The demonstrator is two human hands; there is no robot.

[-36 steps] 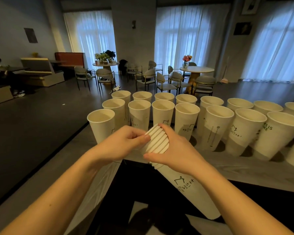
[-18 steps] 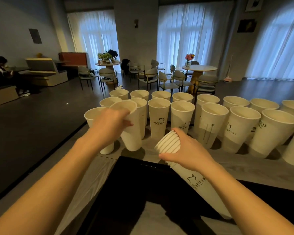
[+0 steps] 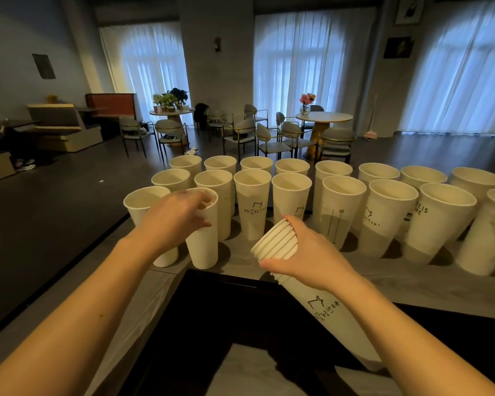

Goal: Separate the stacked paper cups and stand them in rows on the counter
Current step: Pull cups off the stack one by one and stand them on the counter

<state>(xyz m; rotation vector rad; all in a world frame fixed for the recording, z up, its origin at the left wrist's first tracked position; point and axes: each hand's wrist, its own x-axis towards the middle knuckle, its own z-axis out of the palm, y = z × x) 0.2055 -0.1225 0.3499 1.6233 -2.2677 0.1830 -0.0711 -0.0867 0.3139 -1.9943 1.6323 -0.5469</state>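
Several tall white paper cups [image 3: 253, 207] stand upright in rows on the grey counter [image 3: 383, 284]. My left hand [image 3: 177, 218] grips the rim of a single cup [image 3: 203, 247], whose base sits on the counter at the left end of the near row, beside another cup [image 3: 143, 204]. My right hand [image 3: 306, 252] holds a stack of nested cups [image 3: 275, 241] tilted with the rims pointing up and left, above the counter's near edge. The stack's lower body [image 3: 326, 312] runs down under my right forearm.
The counter ends just left of the cups, with dark floor [image 3: 55, 212] beyond it. A dark recess [image 3: 226, 324] lies below the counter's near edge. Café tables and chairs [image 3: 272, 135] stand far behind the rows. A person sits at the far left.
My left hand pulled one cup off the stack, carried it left and set it down at the left end of the near row. My right hand stayed on the stack, shifting a little right.
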